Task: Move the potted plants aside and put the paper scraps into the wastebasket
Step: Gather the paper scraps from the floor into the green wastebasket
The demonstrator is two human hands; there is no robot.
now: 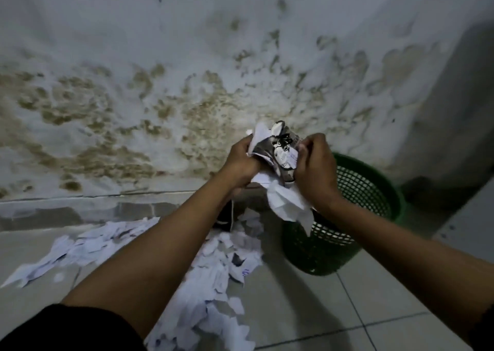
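Observation:
Both my hands hold one crumpled bundle of paper scraps (278, 160), white with black print, raised in front of the wall. My left hand (242, 160) grips its left side and my right hand (315, 169) grips its right side. The bundle's lower end hangs over the near left rim of the green mesh wastebasket (369, 187), which stands on the floor by the wall at the right. Several more paper scraps (213, 270) lie spread over the floor tiles to the left of the basket and under my left arm. No potted plant is in view.
A stained, mouldy wall (187, 96) rises straight ahead, with a low ledge (80, 209) along its foot. A dark object (226, 214) sits on the floor behind my left wrist, mostly hidden. A pale surface (470, 211) borders the right edge.

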